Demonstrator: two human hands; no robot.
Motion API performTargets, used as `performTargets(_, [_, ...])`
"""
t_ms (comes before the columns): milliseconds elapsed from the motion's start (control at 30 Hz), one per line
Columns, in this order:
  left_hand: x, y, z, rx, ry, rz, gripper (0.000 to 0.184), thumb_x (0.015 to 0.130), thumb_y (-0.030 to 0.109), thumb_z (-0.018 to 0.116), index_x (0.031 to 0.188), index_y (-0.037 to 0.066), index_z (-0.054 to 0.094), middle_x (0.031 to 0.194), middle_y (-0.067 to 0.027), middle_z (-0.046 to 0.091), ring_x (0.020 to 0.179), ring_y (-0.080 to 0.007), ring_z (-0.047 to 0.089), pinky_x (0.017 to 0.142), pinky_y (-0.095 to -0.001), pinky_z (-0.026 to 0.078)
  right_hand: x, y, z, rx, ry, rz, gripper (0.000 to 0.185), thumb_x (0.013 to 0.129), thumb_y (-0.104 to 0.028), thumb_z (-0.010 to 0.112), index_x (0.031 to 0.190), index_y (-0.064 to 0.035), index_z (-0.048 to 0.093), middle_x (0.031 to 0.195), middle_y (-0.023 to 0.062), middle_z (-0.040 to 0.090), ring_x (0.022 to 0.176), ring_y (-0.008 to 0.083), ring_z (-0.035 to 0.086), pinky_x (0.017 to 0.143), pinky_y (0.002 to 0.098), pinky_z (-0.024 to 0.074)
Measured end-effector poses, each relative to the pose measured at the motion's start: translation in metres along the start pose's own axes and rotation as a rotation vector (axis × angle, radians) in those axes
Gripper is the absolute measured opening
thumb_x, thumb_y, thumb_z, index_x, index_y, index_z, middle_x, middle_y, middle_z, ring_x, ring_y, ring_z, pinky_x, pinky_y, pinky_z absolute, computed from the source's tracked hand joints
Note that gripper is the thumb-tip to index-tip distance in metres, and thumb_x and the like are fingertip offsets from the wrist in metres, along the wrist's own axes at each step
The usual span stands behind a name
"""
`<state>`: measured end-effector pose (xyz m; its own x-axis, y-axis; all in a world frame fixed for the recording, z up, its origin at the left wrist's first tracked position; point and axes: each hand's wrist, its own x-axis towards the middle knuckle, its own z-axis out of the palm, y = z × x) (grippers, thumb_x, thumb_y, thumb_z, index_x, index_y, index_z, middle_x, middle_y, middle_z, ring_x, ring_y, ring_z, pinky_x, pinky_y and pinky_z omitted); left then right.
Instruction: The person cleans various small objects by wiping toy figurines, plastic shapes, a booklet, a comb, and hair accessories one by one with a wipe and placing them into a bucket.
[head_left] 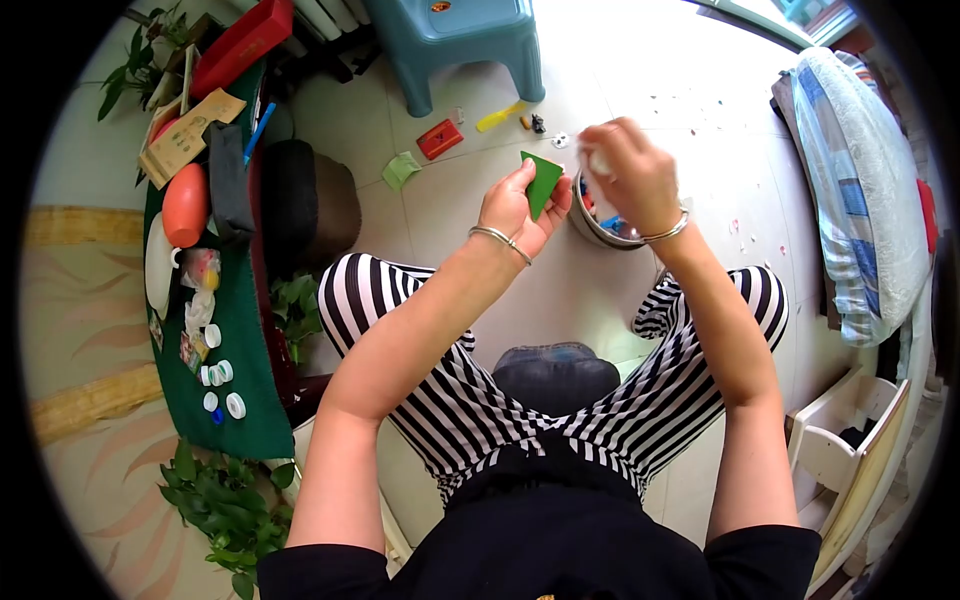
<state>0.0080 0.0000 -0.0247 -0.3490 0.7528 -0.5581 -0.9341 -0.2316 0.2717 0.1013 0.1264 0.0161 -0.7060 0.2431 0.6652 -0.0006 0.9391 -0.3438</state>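
A flat green piece [541, 186], pointed like a triangle and perhaps paper or card, is pinched between the thumb and fingers of my left hand [520, 210]. Off to the right, my right hand [637, 172] is raised with its fingers curled in, slightly smeared by motion. Something small and whitish [600, 162] shows at its fingertips, too unclear to name. Below and behind that hand stands a round bin [592, 232] with colourful bits inside, its rim partly covered by the hand. The two hands are apart.
On the floor lie a red box [440, 139], a light green paper [401, 170] and a yellow tool [500, 117]. A blue stool [455, 45] stands ahead. At left, a green-covered table [245, 380] bears bottle caps and an orange-red vase-like object [185, 206]. Wrapped bedding [850, 190] is at right.
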Motion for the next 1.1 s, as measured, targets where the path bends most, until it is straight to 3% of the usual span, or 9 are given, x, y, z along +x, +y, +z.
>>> performTargets(267, [-0.014, 0.003, 0.011, 0.287, -0.105, 0.000, 0.021, 0.089, 0.029, 0.053, 0.092, 0.008, 0.052, 0.070, -0.0002, 0.051, 0.057, -0.0086, 0.046, 0.047, -0.0191, 0.036, 0.001, -0.011, -0.006, 0.545, -0.165, 0.372, 0.013, 0.077, -0.007, 0.062, 0.088, -0.0031, 0.058, 0.080, 0.0100, 0.061, 0.071, 0.0207, 0.061, 0.064, 0.0286, 0.0467])
performTargets(467, [-0.014, 0.005, 0.012, 0.318, -0.197, -0.053, 0.020, 0.091, 0.030, 0.051, 0.089, 0.010, 0.051, 0.066, 0.0011, 0.047, 0.053, -0.0073, 0.042, 0.045, -0.0190, 0.034, 0.009, -0.006, -0.008, 0.304, -0.008, 0.295, 0.012, 0.079, -0.006, 0.061, 0.090, -0.0018, 0.058, 0.079, 0.0095, 0.061, 0.070, 0.0178, 0.059, 0.064, 0.0262, 0.0460])
performTargets(533, [-0.010, 0.002, 0.006, 0.310, -0.172, 0.003, 0.025, 0.092, 0.033, 0.048, 0.094, 0.009, 0.054, 0.066, 0.0015, 0.050, 0.052, -0.0066, 0.044, 0.046, -0.0190, 0.037, 0.004, -0.015, -0.007, 0.391, -0.073, 0.079, 0.012, 0.079, -0.005, 0.060, 0.090, -0.0019, 0.058, 0.081, 0.0098, 0.060, 0.069, 0.0212, 0.060, 0.062, 0.0277, 0.0469])
performTargets(667, [-0.011, 0.006, 0.008, 0.232, -0.330, -0.187, 0.038, 0.093, 0.041, 0.039, 0.100, 0.007, 0.054, 0.073, -0.0008, 0.053, 0.059, -0.0103, 0.049, 0.052, -0.0225, 0.042, 0.008, 0.014, -0.001, 0.116, 0.034, 0.176, 0.016, 0.075, -0.010, 0.064, 0.088, -0.0073, 0.056, 0.084, 0.0079, 0.061, 0.066, 0.0262, 0.060, 0.057, 0.0332, 0.0480])
performTargets(733, [-0.022, 0.006, 0.020, 0.231, -0.269, -0.162, 0.044, 0.093, 0.045, 0.035, 0.109, 0.007, 0.049, 0.094, -0.0054, 0.055, 0.083, -0.0159, 0.052, 0.075, -0.0308, 0.045, 0.013, 0.005, -0.002, 0.176, 0.072, 0.186, 0.015, 0.075, -0.012, 0.064, 0.087, -0.0086, 0.056, 0.083, 0.0062, 0.061, 0.061, 0.0259, 0.060, 0.054, 0.0332, 0.0478])
performTargets(767, [-0.021, 0.006, 0.021, 0.229, -0.265, -0.158, 0.044, 0.093, 0.045, 0.035, 0.109, 0.007, 0.049, 0.094, -0.0054, 0.055, 0.083, -0.0159, 0.052, 0.075, -0.0308, 0.045, 0.011, 0.001, -0.001, 0.138, 0.044, 0.113, 0.014, 0.075, -0.012, 0.063, 0.087, -0.0093, 0.056, 0.082, 0.0052, 0.060, 0.060, 0.0258, 0.059, 0.053, 0.0331, 0.0479])
performTargets(833, [-0.018, 0.005, 0.020, 0.108, -0.426, -0.172, 0.045, 0.094, 0.044, 0.030, 0.113, 0.008, 0.047, 0.111, -0.0088, 0.052, 0.103, -0.0211, 0.048, 0.093, -0.0389, 0.037, 0.002, 0.000, 0.005, 0.050, -0.060, 0.040, 0.016, 0.071, -0.012, 0.064, 0.084, -0.0111, 0.056, 0.081, 0.0033, 0.057, 0.059, 0.0250, 0.059, 0.050, 0.0332, 0.0479])
performTargets(967, [-0.015, -0.001, 0.017, 0.105, -0.215, -0.081, 0.044, 0.095, 0.041, 0.027, 0.114, 0.006, 0.046, 0.117, -0.0088, 0.050, 0.109, -0.0221, 0.047, 0.097, -0.0385, 0.035, -0.018, -0.007, 0.020, -0.105, -0.276, -0.172, 0.019, 0.067, -0.006, 0.060, 0.084, -0.0129, 0.055, 0.075, 0.0042, 0.052, 0.058, 0.0237, 0.058, 0.049, 0.0333, 0.0477])
performTargets(1100, [-0.001, 0.008, 0.000, 0.049, -0.238, -0.171, 0.043, 0.096, 0.038, 0.027, 0.116, 0.006, 0.046, 0.112, -0.0075, 0.053, 0.108, -0.0220, 0.049, 0.096, -0.0368, 0.038, -0.028, -0.027, 0.016, 0.138, -0.331, -0.267, 0.021, 0.066, -0.004, 0.059, 0.084, -0.0128, 0.055, 0.076, 0.0041, 0.052, 0.056, 0.0241, 0.057, 0.047, 0.0338, 0.0469])
